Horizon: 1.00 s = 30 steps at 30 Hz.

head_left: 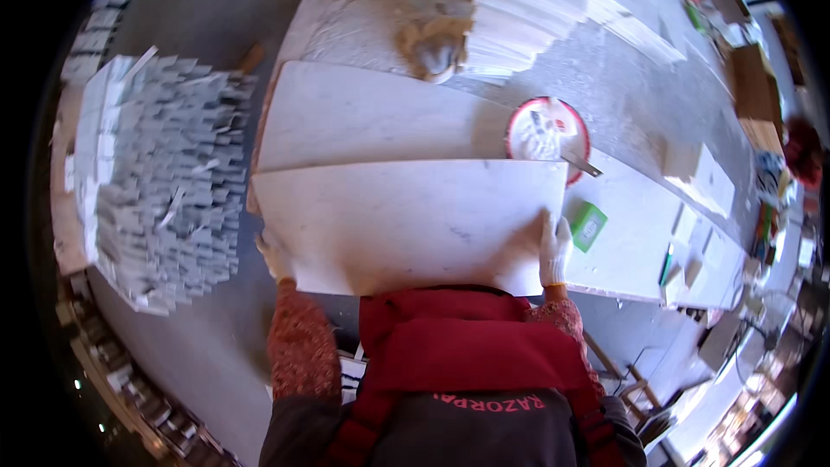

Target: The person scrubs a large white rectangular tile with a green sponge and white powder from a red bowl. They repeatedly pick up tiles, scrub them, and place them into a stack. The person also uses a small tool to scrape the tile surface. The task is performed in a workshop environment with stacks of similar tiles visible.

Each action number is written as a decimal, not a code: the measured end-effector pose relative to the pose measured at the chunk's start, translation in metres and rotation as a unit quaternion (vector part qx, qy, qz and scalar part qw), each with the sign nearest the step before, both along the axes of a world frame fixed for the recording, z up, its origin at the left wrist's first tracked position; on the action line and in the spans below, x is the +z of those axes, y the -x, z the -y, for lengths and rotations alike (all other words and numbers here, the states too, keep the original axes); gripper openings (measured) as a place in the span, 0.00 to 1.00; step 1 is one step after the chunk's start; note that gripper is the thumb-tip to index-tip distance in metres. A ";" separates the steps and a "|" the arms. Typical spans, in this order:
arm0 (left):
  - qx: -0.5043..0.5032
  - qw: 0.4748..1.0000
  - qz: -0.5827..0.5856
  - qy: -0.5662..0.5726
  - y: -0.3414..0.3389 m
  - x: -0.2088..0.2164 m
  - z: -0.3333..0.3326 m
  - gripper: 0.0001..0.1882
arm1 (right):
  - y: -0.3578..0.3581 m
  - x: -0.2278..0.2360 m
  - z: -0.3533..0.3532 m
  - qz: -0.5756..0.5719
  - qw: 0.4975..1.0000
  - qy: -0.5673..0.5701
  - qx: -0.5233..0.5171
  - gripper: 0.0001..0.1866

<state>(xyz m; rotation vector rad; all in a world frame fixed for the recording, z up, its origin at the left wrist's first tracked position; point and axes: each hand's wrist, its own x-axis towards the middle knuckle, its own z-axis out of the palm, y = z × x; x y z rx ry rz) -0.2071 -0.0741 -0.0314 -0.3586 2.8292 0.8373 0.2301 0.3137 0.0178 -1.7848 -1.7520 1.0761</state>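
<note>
A large white slab with faint grey veins [406, 220], marble-like, lies crosswise just in front of my body. My left hand [273, 258], in a pale glove, grips its near left corner. On the opposite side my right hand [555, 251], in a white glove, holds the right edge, thumb near the top face and fingers along the side. Beyond it another white slab [372, 117] lies on the table, partly covered. A round red-rimmed tub [585, 131] with white paste stands at the far right corner, a scraper [581, 163] across its rim.
Right of my right hand lies a green box [590, 227]. Stacked white panels [523, 9] and a brown cloth-like bundle [432, 43] sit farther back. White blocks [700, 175] stand at the right. On the left is a big stack of pale strips [173, 190], beyond a strip of floor.
</note>
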 end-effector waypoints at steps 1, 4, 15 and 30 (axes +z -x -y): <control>0.012 0.992 0.061 -0.113 0.005 0.001 0.009 0.40 | 0.001 0.009 -0.001 0.002 1.000 0.016 0.007 0.24; -0.003 0.954 0.125 -0.273 0.003 0.014 -0.005 0.34 | 0.005 0.014 0.004 -0.050 0.997 0.025 -0.061 0.24; -0.107 0.938 0.048 -0.326 0.046 0.142 -0.092 0.33 | 0.037 0.103 -0.016 -0.059 0.992 -0.013 -0.115 0.24; -0.048 0.944 -0.062 -0.321 0.114 0.176 -0.124 0.42 | 0.066 0.109 0.026 -0.370 0.862 0.079 -0.337 0.23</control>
